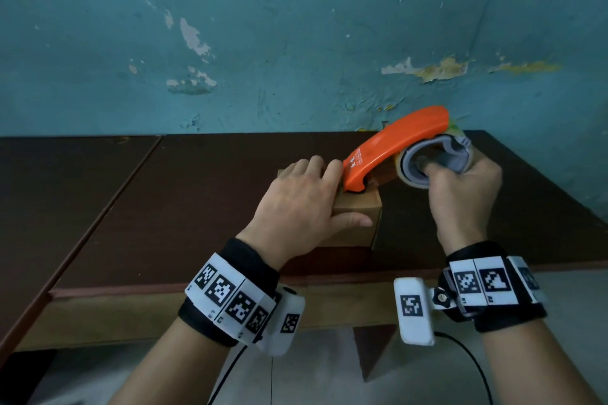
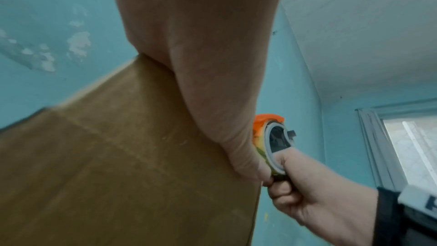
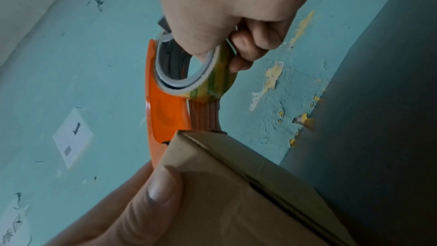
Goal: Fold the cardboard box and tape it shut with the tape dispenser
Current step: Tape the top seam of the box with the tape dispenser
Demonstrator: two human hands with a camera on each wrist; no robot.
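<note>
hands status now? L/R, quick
Left hand: open, flat on the cardboard box, thumb along its near side.
Right hand: gripping the tape dispenser at the roll.

An orange tape dispenser (image 1: 394, 145) with a grey-cored roll is seen over a plain brown cardboard box (image 1: 357, 207); the worktop (image 1: 197, 194) is dark brown, the wall (image 1: 296, 26) peeling teal.

A: Surface? Dark brown table (image 1: 204, 174), a seam on its left part.

B: On it?

A: One cardboard box (image 1: 357, 207), under the left hand's (image 1: 296, 207) fingers, thumb along its near face; left of the right hand's (image 1: 460, 194) fingers.
</note>
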